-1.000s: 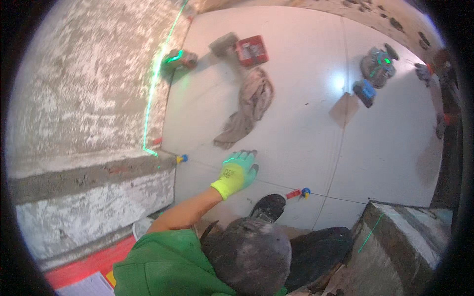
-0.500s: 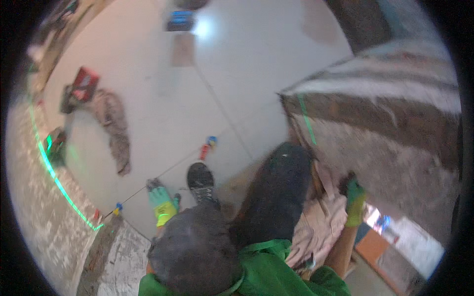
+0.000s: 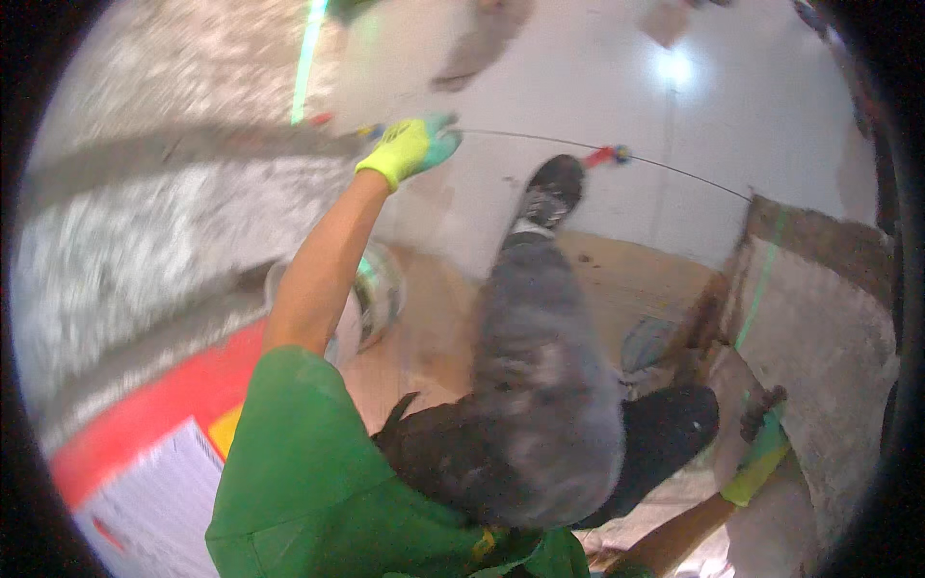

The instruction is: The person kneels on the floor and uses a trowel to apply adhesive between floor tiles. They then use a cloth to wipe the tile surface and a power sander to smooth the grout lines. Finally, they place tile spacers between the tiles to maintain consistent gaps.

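Observation:
My left hand [image 3: 416, 149], in a yellow glove with teal palm and fingers, reaches out low over the pale floor slabs [image 3: 520, 116]. Its fingers look stretched out to the right, though blurred, and nothing shows in them. Close by its wrist is a small blue-and-yellow piece [image 3: 371, 131] at a slab edge. A similar red-and-blue piece [image 3: 609, 154] sits on the dark seam beside my black shoe [image 3: 557, 181]. My right hand [image 3: 764, 448], gloved alike with dark fingertips, lies with fingers extended against the rough grey wall [image 3: 824, 337], holding nothing visible.
A white bucket [image 3: 383, 294] stands below my left forearm. A red panel [image 3: 164, 390] with a white sheet lies at lower left. Rough plastered wall [image 3: 154, 222] runs along the left. Green laser lines cross both walls; a bright light [image 3: 676, 67] glares off the floor.
My view has swung toward the left, so the scene is turned. The left arm now stretches farther out over the slab edge. My right hand stays at the wall on the right.

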A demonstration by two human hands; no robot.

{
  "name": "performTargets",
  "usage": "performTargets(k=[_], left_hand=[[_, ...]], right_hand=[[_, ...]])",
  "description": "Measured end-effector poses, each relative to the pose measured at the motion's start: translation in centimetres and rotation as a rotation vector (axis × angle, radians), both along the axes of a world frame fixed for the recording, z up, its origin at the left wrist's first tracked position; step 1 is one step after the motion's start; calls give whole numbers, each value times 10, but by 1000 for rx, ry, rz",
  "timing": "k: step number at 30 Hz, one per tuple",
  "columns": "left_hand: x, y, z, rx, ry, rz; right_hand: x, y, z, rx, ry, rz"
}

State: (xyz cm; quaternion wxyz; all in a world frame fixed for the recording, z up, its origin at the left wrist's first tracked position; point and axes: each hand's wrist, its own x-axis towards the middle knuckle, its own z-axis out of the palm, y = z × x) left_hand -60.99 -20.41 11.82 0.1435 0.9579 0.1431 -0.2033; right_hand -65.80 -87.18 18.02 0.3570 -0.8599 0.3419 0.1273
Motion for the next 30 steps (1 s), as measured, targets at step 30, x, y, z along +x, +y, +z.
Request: performTargets(k=[30], left_hand=[[-458,115,-72,-284,535,641]], right_hand=[[14,32,15,119,-11,-115]])
